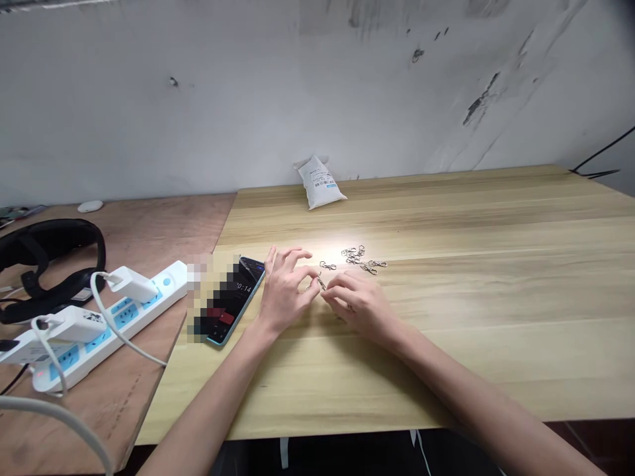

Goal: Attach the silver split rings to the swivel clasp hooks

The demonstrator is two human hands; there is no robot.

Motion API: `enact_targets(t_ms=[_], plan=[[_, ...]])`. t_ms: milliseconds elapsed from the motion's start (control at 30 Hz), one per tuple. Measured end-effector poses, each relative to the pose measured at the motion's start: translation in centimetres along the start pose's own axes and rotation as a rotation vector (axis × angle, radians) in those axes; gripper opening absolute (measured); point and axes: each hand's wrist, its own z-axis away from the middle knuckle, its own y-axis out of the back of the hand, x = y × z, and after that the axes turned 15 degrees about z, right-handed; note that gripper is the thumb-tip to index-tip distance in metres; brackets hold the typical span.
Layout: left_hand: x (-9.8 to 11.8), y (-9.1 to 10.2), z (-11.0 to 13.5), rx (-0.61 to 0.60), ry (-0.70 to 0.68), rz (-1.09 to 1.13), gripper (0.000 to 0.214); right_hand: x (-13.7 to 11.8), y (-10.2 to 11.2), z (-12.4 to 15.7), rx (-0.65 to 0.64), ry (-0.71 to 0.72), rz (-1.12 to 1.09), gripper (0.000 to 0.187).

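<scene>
My left hand (285,294) pinches one end of a small silver metal swivel clasp (321,282) between thumb and index finger, its other fingers raised. At the other end of that clasp, the fingertips of my right hand (362,307) are closed together, thumb against index finger. Just beyond my fingers a single clasp (328,266) lies on the table. To its right is a loose group of several similar metal clasps (353,258). Something small and metallic shows partly under my right hand; its shape is hidden.
Left of my left hand lies a phone (235,301) with its screen lit. A white plastic packet (320,184) rests near the wall. On the lower brown table are a power strip (171,281) with white chargers and cables, and a black headset-like strap (94,244).
</scene>
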Motion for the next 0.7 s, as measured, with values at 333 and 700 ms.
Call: enact_targets(t_ms=[333,700], plan=[[0.6,0.6,-0.2,0.042,-0.203,-0.027,0.008,0.8,1.7,-1.3,-0.194,-0.231,-0.507,0.024],[0.5,0.1,-0.1,-0.077,-0.068,0.018,0.009,3.0,2.3,-1.7,-0.120,0.087,0.236,0.029]])
